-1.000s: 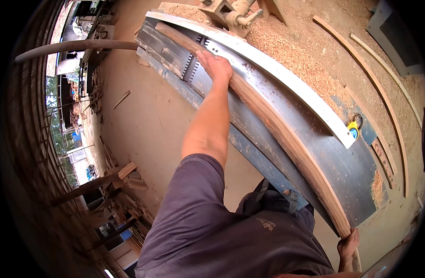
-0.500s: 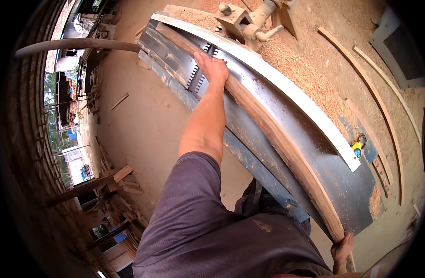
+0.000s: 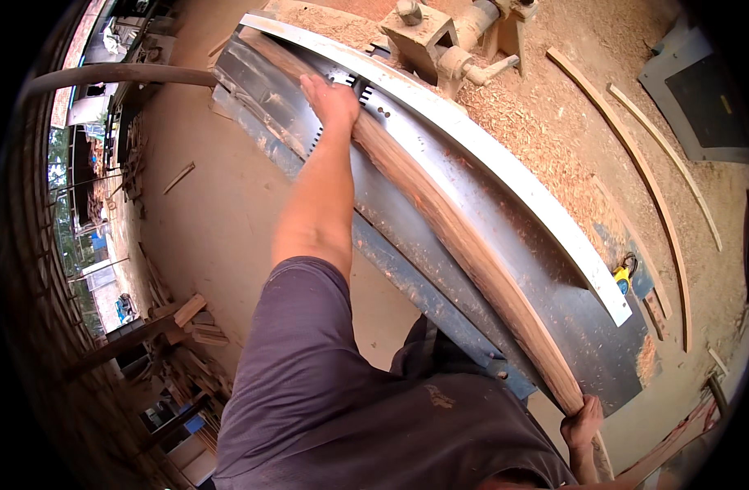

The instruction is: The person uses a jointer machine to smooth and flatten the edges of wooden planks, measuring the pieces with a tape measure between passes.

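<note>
A long brown wooden plank runs diagonally over the metal bed of a jointer, beside its white-edged fence. My left hand lies over the plank's far part, its fingers bent across the wood, next to the toothed slot in the bed. At the near right end of the plank, my right hand is closed round the wood; its fingers are partly hidden.
Wood shavings cover the ground behind the fence, near a metal machine part with a handle. A yellow tape measure sits by the fence's near end. Curved wooden strips lie at right; offcuts are piled at left.
The plank and both hands have moved toward the far left along the bed. My left hand has come level with the toothed slot. The whole view has shifted slightly.
</note>
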The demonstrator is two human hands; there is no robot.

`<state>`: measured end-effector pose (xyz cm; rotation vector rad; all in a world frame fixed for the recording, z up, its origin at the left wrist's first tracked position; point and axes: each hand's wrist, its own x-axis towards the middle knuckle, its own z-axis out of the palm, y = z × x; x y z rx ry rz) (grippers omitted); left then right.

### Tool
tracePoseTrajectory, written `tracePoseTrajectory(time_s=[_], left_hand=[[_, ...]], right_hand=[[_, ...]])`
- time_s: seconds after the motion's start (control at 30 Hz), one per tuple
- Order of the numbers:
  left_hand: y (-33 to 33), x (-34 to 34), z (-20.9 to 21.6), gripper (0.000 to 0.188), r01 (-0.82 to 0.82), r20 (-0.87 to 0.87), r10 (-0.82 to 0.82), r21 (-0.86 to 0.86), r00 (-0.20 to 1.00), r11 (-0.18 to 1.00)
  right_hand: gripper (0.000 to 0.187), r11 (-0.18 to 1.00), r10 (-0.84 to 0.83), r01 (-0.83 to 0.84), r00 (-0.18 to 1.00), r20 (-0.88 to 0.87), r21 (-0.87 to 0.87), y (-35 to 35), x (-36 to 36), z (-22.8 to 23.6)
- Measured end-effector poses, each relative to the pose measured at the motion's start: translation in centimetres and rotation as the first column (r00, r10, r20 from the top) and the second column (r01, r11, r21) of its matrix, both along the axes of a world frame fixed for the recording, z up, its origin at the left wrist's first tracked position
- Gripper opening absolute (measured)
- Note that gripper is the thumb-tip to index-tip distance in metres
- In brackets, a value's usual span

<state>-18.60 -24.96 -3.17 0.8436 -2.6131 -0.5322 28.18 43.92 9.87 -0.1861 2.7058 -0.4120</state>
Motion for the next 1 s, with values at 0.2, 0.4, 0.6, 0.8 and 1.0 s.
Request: tracePoseTrajectory(time_s=[0.2,0.4,0.6,0.8,1.0], left_hand=[[-3.3,-1.6,0.2,0.057,0.035,0.002,-0.035,0.000,0.999,0.999],[-6.0,-4.7,-0.1,0.057,0.031,-0.001,-0.031,0.020,1.000,0.999],[-12.4,-6.2,-1.6,0.060,0.030,-0.081,-0.035,-0.059,0.996,0.998],[-13.5,-9.2,-1.3,0.052,0.017,-0.095,-0.015,0.017,0.995,1.000],[-16.4,-10.7,1.0,0.054,0.025,-0.110,-0.025,0.002,0.994,1.000]], right_hand=[[0.033,0.998,0.054,-0.053,0.998,0.025,-0.023,-3.1,-2.4,0.0],[0.034,0.999,0.033,-0.032,0.999,0.039,-0.029,-6.5,-3.7,-0.4],[0.033,1.000,0.016,-0.017,0.999,0.032,0.020,-9.1,-4.8,-1.2],[0.036,1.000,-0.003,0.003,1.000,0.022,-0.005,-12.8,-7.4,-0.1],[0.041,1.000,0.028,-0.029,0.998,0.058,0.007,-13.7,-7.5,-1.7]])
